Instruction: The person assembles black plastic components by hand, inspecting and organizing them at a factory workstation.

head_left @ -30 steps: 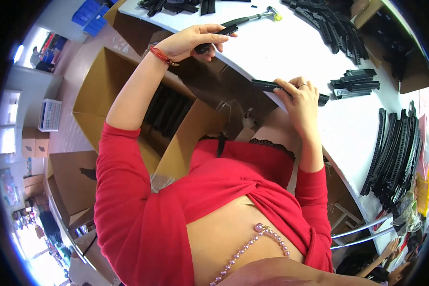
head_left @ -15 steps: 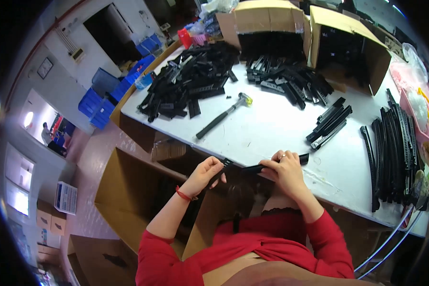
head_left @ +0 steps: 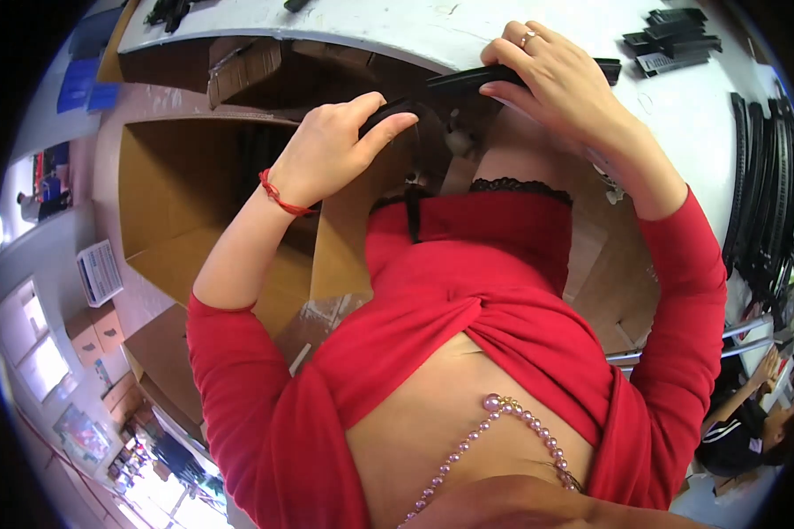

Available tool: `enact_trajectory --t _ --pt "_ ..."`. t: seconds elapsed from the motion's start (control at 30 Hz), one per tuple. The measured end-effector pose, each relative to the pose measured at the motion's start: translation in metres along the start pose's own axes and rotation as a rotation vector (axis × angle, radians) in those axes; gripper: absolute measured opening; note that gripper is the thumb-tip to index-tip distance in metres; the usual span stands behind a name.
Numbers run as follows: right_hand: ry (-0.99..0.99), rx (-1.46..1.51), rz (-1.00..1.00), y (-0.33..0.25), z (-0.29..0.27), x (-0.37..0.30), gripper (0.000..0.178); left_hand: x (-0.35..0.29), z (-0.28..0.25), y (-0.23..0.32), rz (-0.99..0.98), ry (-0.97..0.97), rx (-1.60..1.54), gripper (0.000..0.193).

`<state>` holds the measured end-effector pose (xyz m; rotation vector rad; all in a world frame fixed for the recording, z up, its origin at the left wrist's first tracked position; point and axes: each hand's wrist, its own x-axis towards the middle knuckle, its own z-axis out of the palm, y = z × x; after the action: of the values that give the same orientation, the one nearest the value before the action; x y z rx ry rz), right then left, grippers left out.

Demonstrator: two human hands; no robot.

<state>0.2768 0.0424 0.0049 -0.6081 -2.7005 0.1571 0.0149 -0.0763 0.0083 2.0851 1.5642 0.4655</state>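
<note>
Hands now pulled in to bench [head_left: 468, 35] edge. Left hand [head_left: 326, 154] and right hand [head_left: 556, 79] fingers clamp black strip [head_left: 468, 84]; overbending between fingers could snap it.

A large open brown cardboard box [head_left: 194, 203] stands on the floor at the left, below the table edge. Farther left and nearer, smaller closed brown cartons [head_left: 97, 331] are stacked. Blue plastic crates [head_left: 84, 79] sit far left.

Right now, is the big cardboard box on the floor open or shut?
Open: the cardboard box shows its bare brown inner walls, with no flaps across the top.
</note>
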Motion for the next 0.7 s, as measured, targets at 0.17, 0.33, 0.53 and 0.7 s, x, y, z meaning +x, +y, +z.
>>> enact_trajectory --t 0.17,0.33,0.53,0.7 --pt "-0.035 -0.075 0.025 -0.010 0.001 -0.003 0.027 0.005 0.000 -0.003 0.117 0.085 0.132 0.030" --pt "-0.009 0.007 0.075 -0.009 0.003 -0.002 0.028 0.018 0.004 -0.011 0.152 0.063 0.141 0.028" --pt "0.029 -0.037 0.088 -0.007 0.006 -0.001 0.033 0.024 0.007 -0.017 0.194 0.049 0.204 0.030" --pt "0.012 -0.044 0.127 -0.006 0.007 -0.005 0.034 0.028 0.003 -0.007 0.252 0.051 0.308 0.035"
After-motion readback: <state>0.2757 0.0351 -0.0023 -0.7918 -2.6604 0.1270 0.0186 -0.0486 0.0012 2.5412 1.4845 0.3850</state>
